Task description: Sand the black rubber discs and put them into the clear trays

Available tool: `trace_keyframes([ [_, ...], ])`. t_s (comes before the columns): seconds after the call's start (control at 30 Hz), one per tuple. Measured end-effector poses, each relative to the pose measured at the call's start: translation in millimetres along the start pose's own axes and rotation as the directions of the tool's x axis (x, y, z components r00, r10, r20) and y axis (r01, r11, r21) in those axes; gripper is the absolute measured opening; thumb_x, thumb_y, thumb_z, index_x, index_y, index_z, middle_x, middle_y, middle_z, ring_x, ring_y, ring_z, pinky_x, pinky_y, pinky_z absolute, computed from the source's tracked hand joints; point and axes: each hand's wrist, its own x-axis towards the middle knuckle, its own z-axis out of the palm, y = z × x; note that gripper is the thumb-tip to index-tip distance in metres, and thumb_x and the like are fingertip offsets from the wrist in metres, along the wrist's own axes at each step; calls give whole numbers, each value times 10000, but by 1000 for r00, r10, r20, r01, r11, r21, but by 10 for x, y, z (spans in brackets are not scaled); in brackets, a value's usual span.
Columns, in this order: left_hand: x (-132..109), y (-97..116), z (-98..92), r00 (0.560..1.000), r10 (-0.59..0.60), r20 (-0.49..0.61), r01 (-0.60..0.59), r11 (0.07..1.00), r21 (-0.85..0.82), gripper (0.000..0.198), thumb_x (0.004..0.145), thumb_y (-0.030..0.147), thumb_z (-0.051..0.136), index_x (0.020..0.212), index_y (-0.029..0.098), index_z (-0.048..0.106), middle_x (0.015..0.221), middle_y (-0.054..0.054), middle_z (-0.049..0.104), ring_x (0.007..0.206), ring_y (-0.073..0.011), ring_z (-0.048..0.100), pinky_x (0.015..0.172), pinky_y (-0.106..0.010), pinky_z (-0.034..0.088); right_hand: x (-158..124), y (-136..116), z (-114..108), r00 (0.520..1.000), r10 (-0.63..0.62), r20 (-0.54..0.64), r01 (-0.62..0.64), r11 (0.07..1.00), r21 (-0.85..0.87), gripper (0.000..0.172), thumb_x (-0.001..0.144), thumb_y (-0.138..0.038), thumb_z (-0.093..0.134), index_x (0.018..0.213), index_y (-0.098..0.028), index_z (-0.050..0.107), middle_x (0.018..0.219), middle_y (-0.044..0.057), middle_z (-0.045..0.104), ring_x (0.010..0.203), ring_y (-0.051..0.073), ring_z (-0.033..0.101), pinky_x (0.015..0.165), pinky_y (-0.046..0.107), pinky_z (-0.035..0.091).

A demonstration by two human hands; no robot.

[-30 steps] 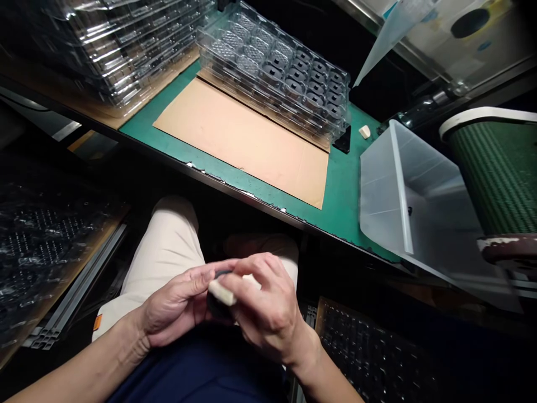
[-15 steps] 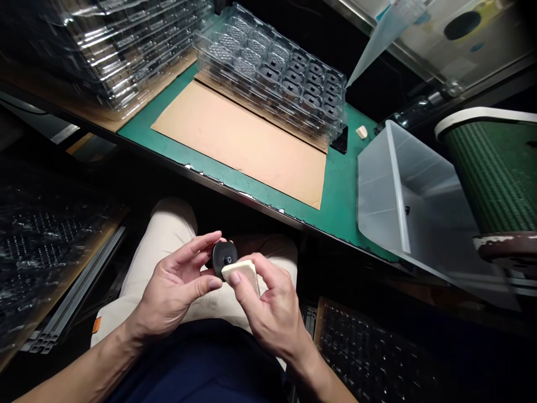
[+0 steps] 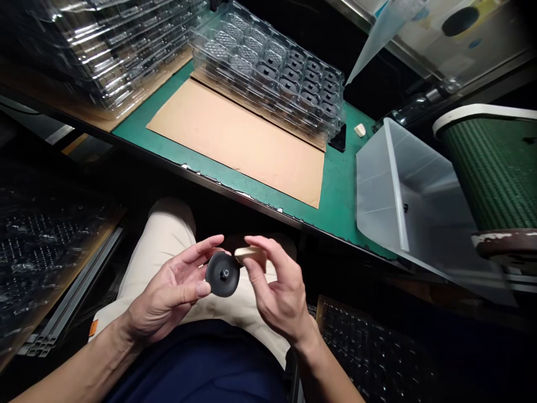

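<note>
Over my lap, my left hand [image 3: 174, 294] pinches a small black disc [image 3: 222, 273] with a hole at its centre, thumb below and fingers above, its flat face turned up toward me. My right hand [image 3: 279, 291] is just right of the disc and grips a small cream block [image 3: 251, 256] between thumb and fingertips. Block and disc are close together, nearly touching. Both hands hover below the front edge of the green table [image 3: 344, 190].
A cardboard sheet [image 3: 239, 140] lies on the green mat. Behind it stand stacked clear blister trays [image 3: 272, 67] holding black parts, with more trays [image 3: 104, 45] at the left. A translucent bin [image 3: 411, 190] and a green belt [image 3: 490, 162] are at the right.
My hands have come apart: the black disc, hidden under the block a second ago, now shows its whole face, and my right hand has lifted the cream block off it to the right.
</note>
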Motion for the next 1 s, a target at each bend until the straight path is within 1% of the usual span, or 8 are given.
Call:
trace_keyframes([
  [0.07,3,19,35,999,28,-18,-29,999,-15,594,810,170,814,1373,309,684,1296,-70,716,1247,-252,631,1029,-276,488,-67,55,24,975,219,-45,-207,961,185,201,1038,-336,563,1194,-222,617,887,15,660,714,135,601,670,276,515],
  [0.13,-1,13,57,998,49,-29,-49,999,-14,600,814,172,809,1383,307,676,1334,-77,712,1293,-270,613,1065,-300,475,-147,96,76,917,388,89,-394,852,344,287,1050,-464,521,1031,-198,626,711,-24,573,576,113,509,535,243,445],
  [0.23,-2,-35,79,998,55,-24,-54,998,42,533,846,202,790,1362,287,693,1336,-92,727,1288,-279,628,1081,-329,481,-246,98,192,864,410,292,-498,775,388,416,1045,-525,499,835,-177,587,637,-41,478,546,95,398,503,242,333],
  [0.37,70,-88,115,981,114,-154,-64,952,299,266,891,294,783,1150,236,799,1136,-90,809,1123,-256,718,982,-308,541,-307,31,327,936,285,205,-331,912,244,393,1041,-387,515,703,-188,487,652,-36,431,609,105,387,588,273,313],
  [0.47,152,-97,142,977,81,-199,6,916,401,252,876,349,806,1086,210,815,1004,-82,831,972,-236,757,867,-285,574,-326,6,370,980,160,118,-179,968,177,362,1012,-308,535,680,-194,447,673,-25,434,640,117,412,628,290,324],
  [0.63,180,-149,151,992,-18,-125,49,968,248,433,924,357,747,1333,218,716,1206,-124,791,1127,-276,727,984,-358,553,-340,48,351,944,329,34,-321,889,326,290,1048,-384,491,864,-186,595,696,-18,489,612,120,427,583,270,360],
  [0.77,142,-238,135,999,-5,-32,13,962,274,583,921,271,742,1484,265,587,1358,-114,722,1275,-282,648,1120,-393,466,-351,85,350,912,411,11,-389,853,348,377,1049,-456,491,787,-191,554,681,-26,457,598,112,393,552,259,338],
  [1.0,147,-321,241,971,174,-165,-78,879,470,423,830,297,842,1230,245,718,1077,-43,786,1004,-217,712,889,-286,550,-382,73,445,966,254,-49,-230,931,285,414,1089,-375,401,728,-195,497,754,10,492,690,139,469,650,294,382],
])
